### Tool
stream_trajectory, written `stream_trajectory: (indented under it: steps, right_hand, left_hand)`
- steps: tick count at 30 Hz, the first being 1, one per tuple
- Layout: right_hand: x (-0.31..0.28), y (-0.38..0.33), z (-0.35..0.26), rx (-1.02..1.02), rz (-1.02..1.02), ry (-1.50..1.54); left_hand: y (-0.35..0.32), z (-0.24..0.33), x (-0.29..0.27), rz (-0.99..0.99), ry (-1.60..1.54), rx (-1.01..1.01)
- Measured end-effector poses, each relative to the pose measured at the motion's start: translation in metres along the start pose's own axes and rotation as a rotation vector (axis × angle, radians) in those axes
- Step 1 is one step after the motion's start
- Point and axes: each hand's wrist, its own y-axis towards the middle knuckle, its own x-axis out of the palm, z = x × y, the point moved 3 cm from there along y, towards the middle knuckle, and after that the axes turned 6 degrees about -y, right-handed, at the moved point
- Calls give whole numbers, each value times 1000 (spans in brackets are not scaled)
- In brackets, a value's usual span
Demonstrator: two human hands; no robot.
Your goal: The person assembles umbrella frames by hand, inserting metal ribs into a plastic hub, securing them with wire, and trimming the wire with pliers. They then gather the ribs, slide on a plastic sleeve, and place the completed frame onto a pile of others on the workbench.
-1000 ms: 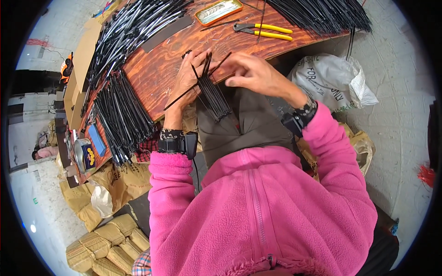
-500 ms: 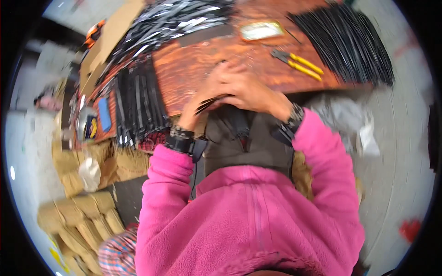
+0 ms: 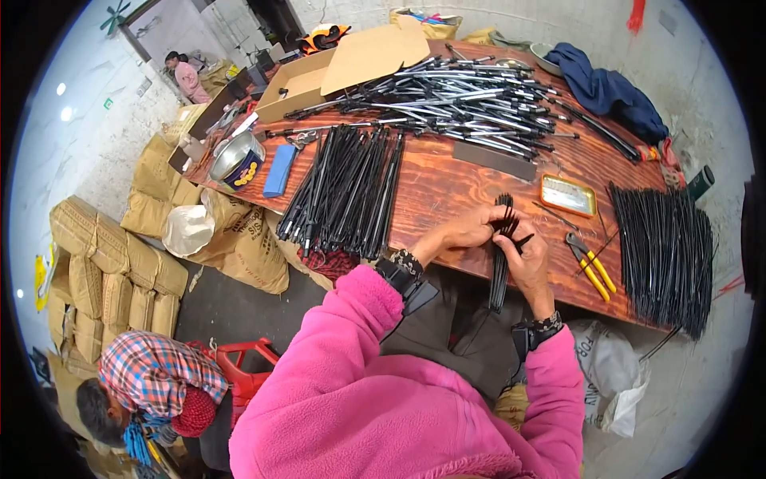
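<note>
Over the near edge of the wooden table, a small bundle of thin black rods [image 3: 499, 279] stands roughly upright between my two hands. My left hand [image 3: 472, 228] is closed around its upper part from the left. From the right, my right hand [image 3: 528, 259] grips the same bundle, thumb laid against it, with a few rods slanting out past the thumb. Just right of that hand lie cutting pliers [image 3: 589, 267] with yellow handles. Beyond them is a shallow gold-rimmed tin [image 3: 568, 195]. I cannot make out exactly what kind of rods these are.
A wide pile of black rods [image 3: 666, 259] covers the table's right end; another black bundle [image 3: 347, 191] lies left. Silver-and-black tubes [image 3: 471, 100] heap at the back beside a cardboard box [image 3: 299, 88]. A blue block [image 3: 278, 170] and round can [image 3: 237, 160] sit left. A co-worker [image 3: 159, 375] crouches lower left.
The view has swung, so the table now shows further left and back. My hands, earlier clasped together over my lap and blurred, are now slightly apart with the rod bundle held upright between them.
</note>
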Motion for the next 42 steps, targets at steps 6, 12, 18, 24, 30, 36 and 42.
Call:
stream_trajectory:
  steps: [6,12,18,24,30,36,42]
  right_hand:
    - [-16,14,0,23,23,-254]
    - [7,17,21,-4,-33,-285]
    - [-6,17,12,-41,31,-233]
    - [-14,31,3,-28,59,-219]
    - [-13,52,-10,-98,96,-195]
    - [-15,48,-12,-129,111,-249]
    - [-9,22,2,-114,71,-309]
  left_hand:
    - [-20,16,-4,230,-128,111]
    - [-49,17,25,301,434,136]
    - [-39,14,23,424,467,161]
    - [-74,26,51,584,142,-53]
    - [-85,14,61,516,-36,-112]
    - [-86,3,61,562,340,-73]
    - [-88,2,67,426,222,-216]
